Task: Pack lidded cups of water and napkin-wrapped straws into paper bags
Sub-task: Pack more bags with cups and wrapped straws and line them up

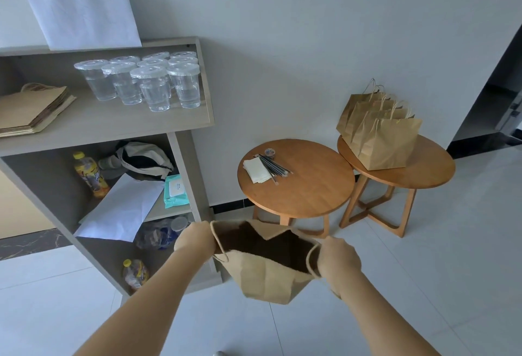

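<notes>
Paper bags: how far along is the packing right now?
Done, apparently: several standing bags on the far round table. In hand: left hand and right hand hold an open bag by its rim; no contents visible. Left: lidded cups on the shelf, straws and napkins unwrapped on the near table, flat bags stacked.

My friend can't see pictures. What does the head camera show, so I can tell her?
A person's left hand and right hand hold a brown paper bag open by its top edges. Lidded cups of water stand on a shelf to the left; straws and napkins lie on a round wooden table ahead, beside a second table with more bags.
</notes>
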The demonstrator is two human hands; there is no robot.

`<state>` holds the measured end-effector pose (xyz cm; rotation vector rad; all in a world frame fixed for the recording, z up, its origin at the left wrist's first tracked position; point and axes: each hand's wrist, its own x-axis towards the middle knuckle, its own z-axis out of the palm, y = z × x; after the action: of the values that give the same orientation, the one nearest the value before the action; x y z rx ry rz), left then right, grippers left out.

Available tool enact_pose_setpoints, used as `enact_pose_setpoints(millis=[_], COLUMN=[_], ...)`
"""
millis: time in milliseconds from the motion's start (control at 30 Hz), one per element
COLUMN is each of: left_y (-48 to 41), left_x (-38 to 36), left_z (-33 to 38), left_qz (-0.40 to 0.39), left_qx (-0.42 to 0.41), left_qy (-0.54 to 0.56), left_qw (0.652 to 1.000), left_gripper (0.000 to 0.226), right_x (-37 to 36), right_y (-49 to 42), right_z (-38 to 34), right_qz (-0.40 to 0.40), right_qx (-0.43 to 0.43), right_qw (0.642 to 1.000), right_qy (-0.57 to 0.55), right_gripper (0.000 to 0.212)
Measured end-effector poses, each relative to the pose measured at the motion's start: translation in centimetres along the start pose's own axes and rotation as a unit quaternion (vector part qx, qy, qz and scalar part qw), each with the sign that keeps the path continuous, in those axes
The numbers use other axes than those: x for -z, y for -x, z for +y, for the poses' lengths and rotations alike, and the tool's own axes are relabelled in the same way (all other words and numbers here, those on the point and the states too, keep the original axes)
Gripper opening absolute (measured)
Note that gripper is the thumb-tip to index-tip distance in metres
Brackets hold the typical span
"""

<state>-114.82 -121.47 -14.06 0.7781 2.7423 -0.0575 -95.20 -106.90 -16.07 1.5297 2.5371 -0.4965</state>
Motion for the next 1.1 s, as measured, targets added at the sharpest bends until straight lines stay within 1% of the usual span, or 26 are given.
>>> enact_pose_setpoints(millis=[67,133,233,267,300,367,400,433,500,533,567,633,667,700,767,833,867,900,967,1000,1033,1100], left_y=[-0.3,-0.1,-1.1,-1.5,-1.9,-2.7,-3.3,-4.0,-5.4,-6.2,-7.0,-9.0,-10.0,-11.5,-14.8,-17.8,-19.3,-20.8,-23.6,-24.6,-25.6,-26.6], left_x=[-0.2,-0.4,-0.9,-1.1,-1.2,-1.1,-1.0,-0.9,-0.4,0.0,0.3,1.0,1.4,2.0,2.8,3.3,3.5,3.4,2.8,2.5,1.9,1.1], left_z=[1.2,2.7,4.5,4.9,5.4,6.3,6.9,7.6,9.1,10.1,11.1,13.3,14.1,15.0,16.0,16.4,16.5,16.4,16.2,15.9,15.8,16.1], left_qz=[0.032,0.032,0.024,0.027,0.028,0.027,0.030,0.034,0.037,0.036,0.037,0.032,0.028,0.027,0.020,-0.010,-0.017,-0.005,0.067,0.090,0.091,0.040], left_qx=[-0.032,-0.062,-0.062,-0.062,-0.064,-0.070,-0.078,-0.087,-0.111,-0.126,-0.142,-0.173,-0.178,-0.183,-0.182,-0.174,-0.156,-0.135,-0.077,-0.045,-0.018,0.016], left_qy=[-0.007,-0.005,0.031,0.040,0.040,0.034,0.030,0.023,0.006,0.002,-0.001,-0.002,0.001,0.011,0.060,0.183,0.245,0.287,0.319,0.340,0.371,0.419], left_qw=[0.999,0.998,0.997,0.997,0.997,0.997,0.996,0.995,0.993,0.991,0.989,0.984,0.984,0.983,0.981,0.968,0.957,0.948,0.942,0.935,0.924,0.907], left_gripper=[0.027,0.025,0.023,0.023,0.023,0.023,0.023,0.023,0.022,0.022,0.022,0.024,0.025,0.026,0.028,0.032,0.036,0.042,0.053,0.057,0.062,0.071], right_x=[-0.4,-0.6,0.4,1.1,2.0,3.4,4.1,4.6,4.6,4.1,3.5,2.6,2.5,2.7,3.7,5.3,6.0,6.5,7.1,7.3,7.4,7.2], right_y=[0.2,0.0,-0.3,-0.6,-0.8,-1.6,-1.9,-2.3,-3.7,-4.9,-6.2,-9.2,-10.4,-11.9,-14.9,-17.6,-19.3,-20.8,-23.8,-24.9,-26.2,-28.6], right_z=[-0.2,0.0,0.8,1.0,1.0,0.8,0.4,0.0,-0.9,-1.2,-1.4,-1.3,-1.0,-0.7,0.2,1.0,1.3,1.6,1.9,2.1,2.2,2.6], right_qz=[-0.015,-0.054,-0.155,-0.164,-0.147,-0.063,-0.041,-0.043,-0.090,-0.106,-0.110,-0.093,-0.081,-0.068,-0.058,-0.063,-0.067,-0.067,-0.060,-0.055,-0.054,-0.059], right_qx=[0.010,0.023,0.006,0.010,0.026,0.074,0.098,0.122,0.130,0.115,0.098,0.063,0.050,0.039,0.031,0.013,0.000,-0.013,-0.022,-0.024,-0.032,-0.039], right_qw=[1.000,0.998,0.982,0.978,0.977,0.973,0.967,0.964,0.972,0.979,0.985,0.993,0.995,0.997,0.998,0.997,0.995,0.993,0.994,0.994,0.994,0.992], right_qy=[0.002,-0.017,-0.104,-0.131,-0.153,-0.210,-0.231,-0.232,-0.172,-0.130,-0.089,-0.034,-0.016,-0.011,-0.020,-0.051,-0.077,-0.093,-0.093,-0.090,-0.095,-0.107], right_gripper=[0.025,0.029,0.050,0.055,0.055,0.051,0.051,0.053,0.058,0.056,0.047,0.023,0.015,0.013,0.012,0.016,0.015,0.013,0.009,0.009,0.011,0.014])
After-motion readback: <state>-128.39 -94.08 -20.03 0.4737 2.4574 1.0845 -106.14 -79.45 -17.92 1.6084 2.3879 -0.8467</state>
